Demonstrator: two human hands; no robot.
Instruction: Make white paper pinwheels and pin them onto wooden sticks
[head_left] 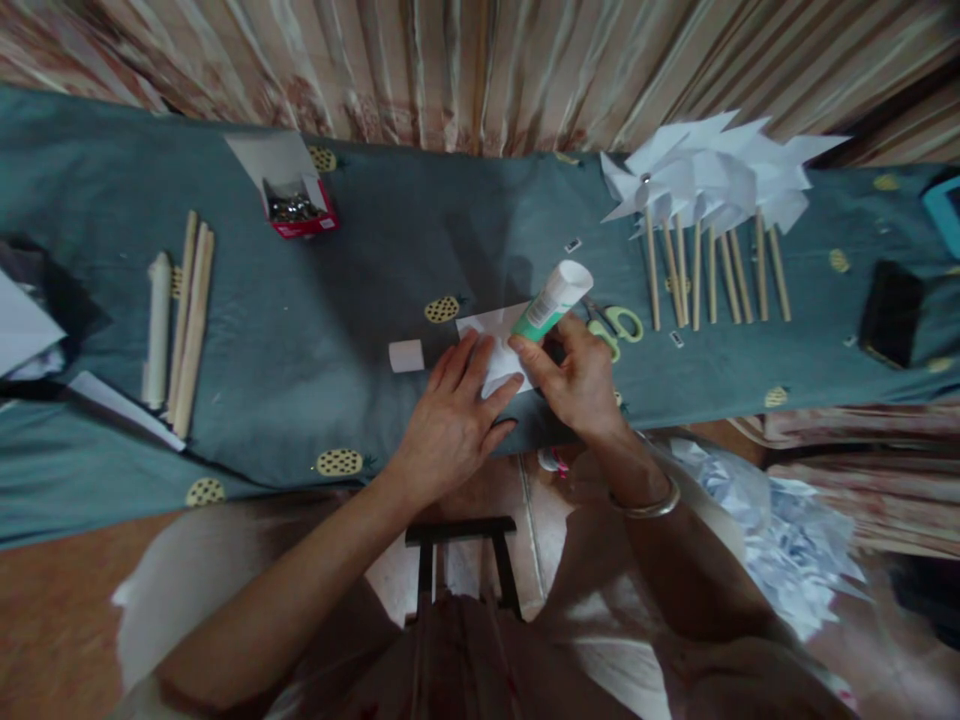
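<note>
the left hand [450, 430], fingers spread, presses white paper [499, 322] on the desk [375, 270]; the right hand [581, 380] grips a glue stick [553, 302], its hidden tip perhaps touching. paper pinwheels [712, 180] look done; this sheet's gluing doesn't, and wooden sticks [193, 330] lie bare.

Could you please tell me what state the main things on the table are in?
Glue stick: uncapped, tilted, in the right hand
White cap: off, near the left hand
Paper: lying under the left hand
Red box: open, metal pieces inside
Scissors: lying flat, blades partly hidden
Pinwheels: overlapping in a row
Loose sticks: side by side
Phone: lying flat, dark
</note>
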